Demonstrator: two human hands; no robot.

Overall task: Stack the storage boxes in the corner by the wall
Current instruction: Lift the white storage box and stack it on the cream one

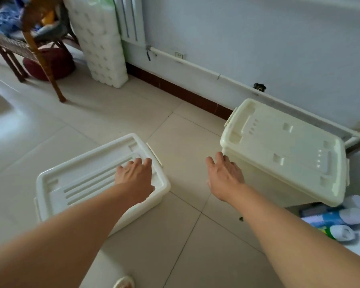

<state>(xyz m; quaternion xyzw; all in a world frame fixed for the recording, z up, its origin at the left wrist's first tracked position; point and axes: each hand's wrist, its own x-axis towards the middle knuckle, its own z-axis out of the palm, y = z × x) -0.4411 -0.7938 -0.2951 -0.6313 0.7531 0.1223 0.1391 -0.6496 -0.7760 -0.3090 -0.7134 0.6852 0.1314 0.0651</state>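
A low white storage box point(81, 183) with a ribbed lid sits on the tiled floor at the left. A taller cream storage box point(283, 150) with a latched lid stands at the right, close to the wall. My left hand point(134, 175) lies flat on the right end of the low box's lid, fingers spread, gripping nothing. My right hand point(224, 172) hovers open by the near left corner of the tall box, its fingertips at or just short of the lid's edge.
A wooden chair point(35, 44) with a red cushion under it stands far left. A tall pack of paper rolls point(100, 40) leans by the radiator point(131, 17). Bottles point(339, 221) lie on the floor right of the tall box. A pipe runs along the wall.
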